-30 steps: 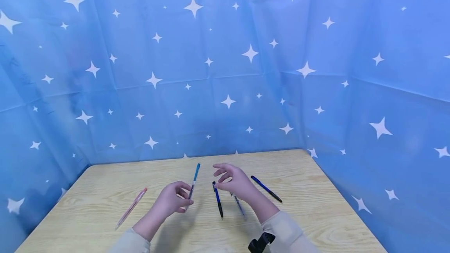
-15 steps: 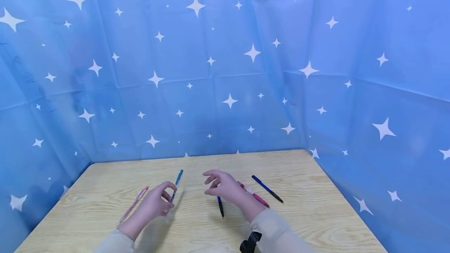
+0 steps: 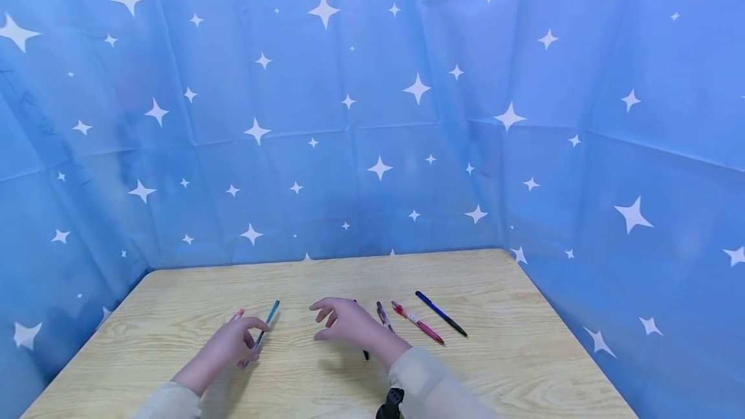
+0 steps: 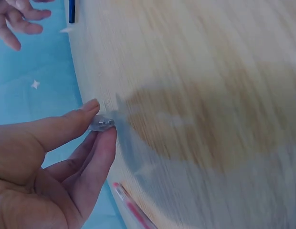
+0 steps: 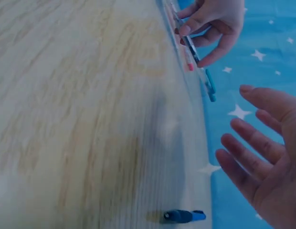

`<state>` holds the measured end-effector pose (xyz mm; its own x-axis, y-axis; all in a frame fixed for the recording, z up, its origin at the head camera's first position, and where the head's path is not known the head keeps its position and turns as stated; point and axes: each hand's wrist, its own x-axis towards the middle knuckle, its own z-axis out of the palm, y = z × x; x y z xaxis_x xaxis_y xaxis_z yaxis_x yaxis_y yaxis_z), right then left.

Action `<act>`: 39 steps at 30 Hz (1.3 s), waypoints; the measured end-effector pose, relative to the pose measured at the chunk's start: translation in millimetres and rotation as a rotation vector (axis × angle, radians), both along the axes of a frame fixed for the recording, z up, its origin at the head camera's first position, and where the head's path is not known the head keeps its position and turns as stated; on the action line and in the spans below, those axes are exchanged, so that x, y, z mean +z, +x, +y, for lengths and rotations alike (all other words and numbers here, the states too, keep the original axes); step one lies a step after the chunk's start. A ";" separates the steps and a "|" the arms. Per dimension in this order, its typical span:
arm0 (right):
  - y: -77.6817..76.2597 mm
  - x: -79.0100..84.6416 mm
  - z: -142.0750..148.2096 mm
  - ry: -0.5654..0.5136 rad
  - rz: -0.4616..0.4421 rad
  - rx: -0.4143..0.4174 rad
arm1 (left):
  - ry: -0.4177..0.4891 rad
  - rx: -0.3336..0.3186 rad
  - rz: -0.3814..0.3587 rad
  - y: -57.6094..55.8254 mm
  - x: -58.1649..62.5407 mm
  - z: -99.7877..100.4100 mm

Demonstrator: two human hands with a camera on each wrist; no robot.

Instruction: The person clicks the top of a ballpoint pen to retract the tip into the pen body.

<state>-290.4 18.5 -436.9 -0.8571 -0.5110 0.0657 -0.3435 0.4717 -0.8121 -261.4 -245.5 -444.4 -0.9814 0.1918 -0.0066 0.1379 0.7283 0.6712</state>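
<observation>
My left hand point(image 3: 229, 344) pinches a clear pen with a teal end point(image 3: 272, 311) between thumb and fingers, at the left of the table. The left wrist view shows that pen's clear end point(image 4: 103, 123) at the fingertips. Below this hand a pink pen point(image 4: 133, 207) lies on the table; in the head view the hand covers most of it. My right hand point(image 3: 349, 325) hovers mid-table with relaxed, spread fingers and holds nothing. Under it lies a dark blue and black pen point(image 5: 185, 216), mostly hidden in the head view.
Right of my right hand lie a dark purplish pen point(image 3: 384, 317), a pinkish-red pen point(image 3: 418, 322) and a blue and black pen point(image 3: 441, 313). A starry blue curtain point(image 3: 372, 115) rises behind the wooden table point(image 3: 512, 367).
My left hand has carried the teal-ended pen left and toward me. My right hand has shifted left and slightly nearer, uncovering the red and purplish pens.
</observation>
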 end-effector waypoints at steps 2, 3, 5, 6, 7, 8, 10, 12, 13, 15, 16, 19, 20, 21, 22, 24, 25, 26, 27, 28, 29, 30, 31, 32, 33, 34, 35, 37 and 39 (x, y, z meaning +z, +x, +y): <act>0.1 0.4 -4.8 0.002 -0.008 0.006 | -0.021 0.037 -0.005 -1.1 -0.9 -4.3; 0.2 0.3 -7.1 -0.001 -0.017 0.008 | -0.029 0.053 -0.004 -1.8 -1.5 -6.3; 0.4 -0.8 -11.1 -0.004 -0.025 0.014 | -0.038 0.075 -0.008 -3.4 -3.2 -10.3; 0.7 -1.3 -12.5 -0.004 -0.033 0.019 | -0.044 0.078 -0.011 -3.9 -4.0 -12.2; 0.9 -2.0 -13.8 -0.001 -0.036 0.023 | -0.049 0.074 -0.009 -4.5 -4.9 -14.1; 1.2 -3.0 -14.9 0.004 -0.040 0.028 | -0.056 0.068 -0.004 -4.9 -5.9 -16.1; 1.6 -5.2 -16.9 0.005 -0.053 0.040 | -0.066 0.058 -0.001 -5.5 -7.6 -20.1; 2.3 -6.7 -18.2 0.005 -0.065 0.053 | -0.089 0.054 -0.001 -5.6 -8.5 -23.8; 2.7 -7.3 -18.8 0.004 -0.066 0.057 | -0.095 0.055 -0.007 -5.6 -8.8 -25.7; 3.4 -8.2 -19.9 0.005 -0.067 0.059 | -0.112 0.054 -0.017 -5.6 -9.1 -29.0; 3.8 -8.3 -20.4 0.007 -0.065 0.057 | -0.117 0.057 -0.028 -5.5 -9.1 -30.4; 4.8 -8.1 -21.2 0.010 -0.058 0.052 | -0.127 0.053 -0.053 -5.6 -8.3 -33.1; 5.0 -8.1 -21.1 0.009 -0.059 0.050 | -0.130 0.054 -0.060 -5.7 -8.0 -33.7; 5.2 -8.1 -20.9 0.008 -0.059 0.050 | -0.128 0.057 -0.073 -5.7 -7.4 -34.2; 5.4 -7.8 -20.5 0.007 -0.061 0.049 | -0.129 0.055 -0.078 -5.8 -7.3 -34.7; 5.3 -8.0 -19.9 0.004 -0.066 0.051 | -0.131 0.055 -0.087 -6.3 -7.0 -35.5; 5.1 -8.0 -19.6 0.004 -0.069 0.051 | -0.133 0.052 -0.087 -6.7 -7.0 -36.0; 5.0 -7.7 -19.3 0.003 -0.072 0.050 | -0.134 0.052 -0.087 -6.8 -6.9 -36.3; 4.7 -7.3 -19.0 0.004 -0.073 0.048 | -0.134 0.052 -0.090 -6.9 -6.7 -36.5; 4.6 -6.7 -18.6 0.003 -0.076 0.047 | -0.134 0.055 -0.091 -6.8 -6.5 -36.6; 4.5 -6.1 -18.1 -0.001 -0.080 0.046 | -0.134 0.055 -0.094 -6.6 -5.7 -36.6; 4.4 -5.3 -17.4 -0.003 -0.083 0.043 | -0.133 0.055 -0.098 -6.3 -4.8 -36.4; 4.3 -4.3 -16.5 -0.006 -0.085 0.041 | -0.128 0.061 -0.104 -5.8 -4.0 -36.2; 4.1 -3.7 -15.3 -0.006 -0.084 0.038 | -0.127 0.061 -0.106 -5.3 -2.9 -35.9; 3.8 -3.1 -14.0 -0.008 -0.083 0.035 | -0.126 0.059 -0.104 -5.0 -2.0 -35.5; 3.5 -2.3 -12.4 -0.009 -0.082 0.034 | -0.126 0.058 -0.101 -4.9 -0.9 -35.1; 3.0 -1.8 -10.7 -0.009 -0.080 0.032 | -0.126 0.059 -0.100 -4.9 0.4 -34.8; 1.9 -0.7 -6.9 -0.008 -0.069 0.029 | -0.141 0.055 -0.083 -5.1 3.0 -34.1; 1.2 1.0 -2.4 -0.013 -0.064 0.028 | -0.141 0.060 -0.077 -5.8 6.1 -33.4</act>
